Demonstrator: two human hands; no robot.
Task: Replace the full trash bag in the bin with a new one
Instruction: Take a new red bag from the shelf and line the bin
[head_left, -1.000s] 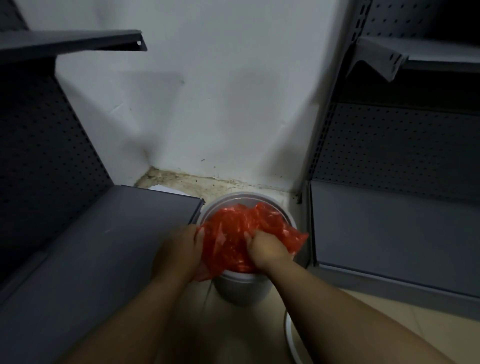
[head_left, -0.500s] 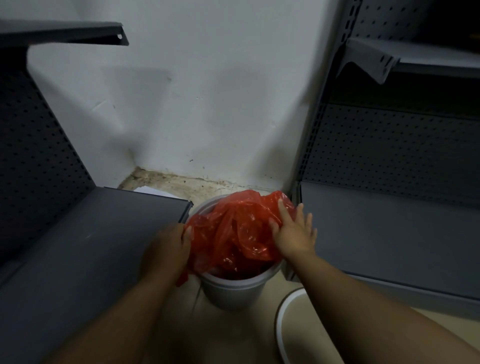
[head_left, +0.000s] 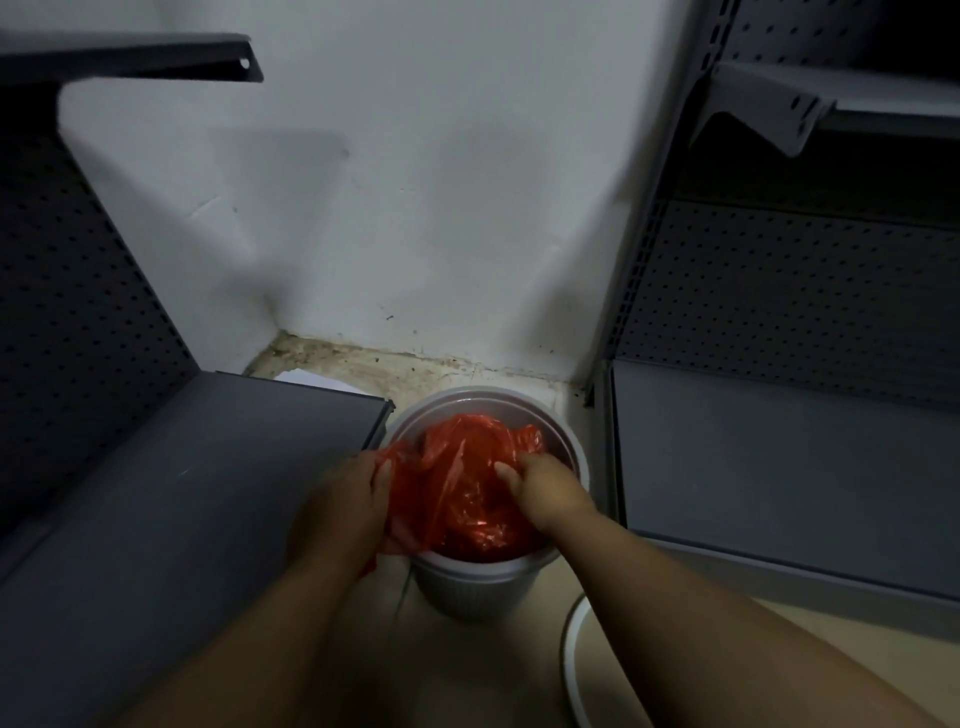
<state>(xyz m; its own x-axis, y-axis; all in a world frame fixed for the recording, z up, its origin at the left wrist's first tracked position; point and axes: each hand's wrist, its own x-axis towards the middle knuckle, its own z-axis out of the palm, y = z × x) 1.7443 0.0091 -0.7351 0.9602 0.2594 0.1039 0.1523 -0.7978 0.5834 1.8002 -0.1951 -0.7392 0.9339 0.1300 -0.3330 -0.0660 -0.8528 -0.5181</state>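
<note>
While our left hand (head_left: 348, 499) grips the thin red plastic bag (head_left: 467, 488) at the left rim of the round grey bin (head_left: 467, 587), our right hand (head_left: 545, 488), grasp hidden, dips inside nearer the bare right rim.

Both bare forearms reach forward and down from the bottom edge of the view, drawing closer together toward the hands. The left hand (head_left: 345, 512) lies back-up, its fingers curled under and gripping the near-left edge of the red trash bag (head_left: 467, 499). The right hand (head_left: 548, 491) bends down at the wrist, knuckles up, its fingers (head_left: 506, 474) curled into the bag's plastic on the right side.
</note>
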